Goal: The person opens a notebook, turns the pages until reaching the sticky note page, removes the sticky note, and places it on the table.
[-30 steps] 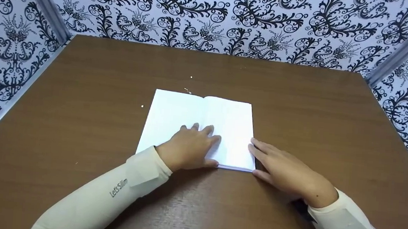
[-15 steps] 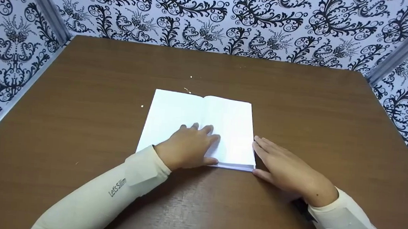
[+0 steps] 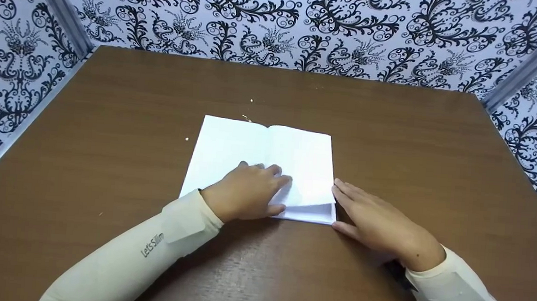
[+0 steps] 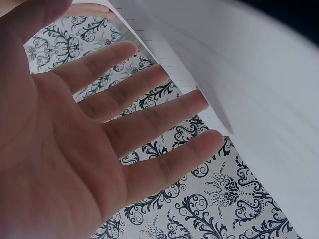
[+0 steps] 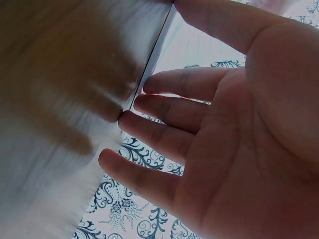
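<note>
A notebook (image 3: 231,141) with blank-looking white pages lies open on the brown table. My left hand (image 3: 249,189) rests over its middle, near the centre fold, thumb toward the near edge. In the left wrist view the left fingers (image 4: 164,119) are extended and spread, with their tips at the paper. The right page (image 3: 305,172) is raised at its near edge, baring the sheets under it. Beside the notebook's right edge is my right hand (image 3: 379,222), its fingertips against that edge. Its fingers (image 5: 154,132) show nearly straight in the right wrist view, holding nothing.
The brown table (image 3: 406,141) stretches around the notebook. A few small white specks (image 3: 187,139) lie beyond and left of it. Patterned black-and-white panels (image 3: 277,23) enclose the back and both sides.
The near edge of the right page has risen and shifted away from me, showing more sheets below. My left fingers have bent slightly; my right fingertips have moved a little to the right.
</note>
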Demonstrator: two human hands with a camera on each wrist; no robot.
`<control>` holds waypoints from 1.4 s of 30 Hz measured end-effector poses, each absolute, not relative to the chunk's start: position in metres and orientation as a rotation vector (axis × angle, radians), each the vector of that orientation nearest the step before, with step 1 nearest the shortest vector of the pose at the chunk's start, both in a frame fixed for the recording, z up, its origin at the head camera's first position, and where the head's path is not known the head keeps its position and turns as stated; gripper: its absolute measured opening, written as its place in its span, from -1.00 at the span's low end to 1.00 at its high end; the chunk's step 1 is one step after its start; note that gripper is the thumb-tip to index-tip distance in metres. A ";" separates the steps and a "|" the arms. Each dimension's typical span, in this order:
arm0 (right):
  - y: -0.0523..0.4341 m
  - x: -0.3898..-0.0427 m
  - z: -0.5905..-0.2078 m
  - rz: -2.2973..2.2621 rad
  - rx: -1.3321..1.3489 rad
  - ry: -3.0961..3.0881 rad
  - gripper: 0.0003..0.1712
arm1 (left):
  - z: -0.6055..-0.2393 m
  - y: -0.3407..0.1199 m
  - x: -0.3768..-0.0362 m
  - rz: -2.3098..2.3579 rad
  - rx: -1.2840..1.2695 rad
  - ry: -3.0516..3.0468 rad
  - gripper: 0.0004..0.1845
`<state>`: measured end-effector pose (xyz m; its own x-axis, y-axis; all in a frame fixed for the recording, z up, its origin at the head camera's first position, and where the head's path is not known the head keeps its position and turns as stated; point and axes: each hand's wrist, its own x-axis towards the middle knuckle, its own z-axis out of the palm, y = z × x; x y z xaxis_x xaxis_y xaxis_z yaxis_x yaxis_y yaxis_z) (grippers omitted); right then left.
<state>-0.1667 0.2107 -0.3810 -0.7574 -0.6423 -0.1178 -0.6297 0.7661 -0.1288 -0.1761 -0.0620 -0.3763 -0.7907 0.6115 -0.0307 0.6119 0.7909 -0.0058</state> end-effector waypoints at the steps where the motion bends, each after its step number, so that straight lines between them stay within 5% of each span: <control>1: 0.211 -0.167 -0.381 -0.120 -1.012 2.809 -0.19 | -0.376 -0.062 -0.176 -0.024 1.010 2.948 -0.44; 26: 0.209 -0.166 -0.379 -0.140 -1.016 2.772 -0.28 | -0.375 -0.057 -0.180 -0.159 1.331 3.166 -0.77; 42: 0.209 -0.167 -0.381 -0.109 -1.037 2.795 -0.30 | -0.370 -0.053 -0.181 0.004 1.329 3.377 -0.51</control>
<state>-0.1669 0.2085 -0.3807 -0.7473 -0.6531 -0.1229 -0.6415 0.7572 -0.1231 -0.1809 -0.0529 -0.3699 -0.6308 0.6414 0.4366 0.6426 0.7473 -0.1694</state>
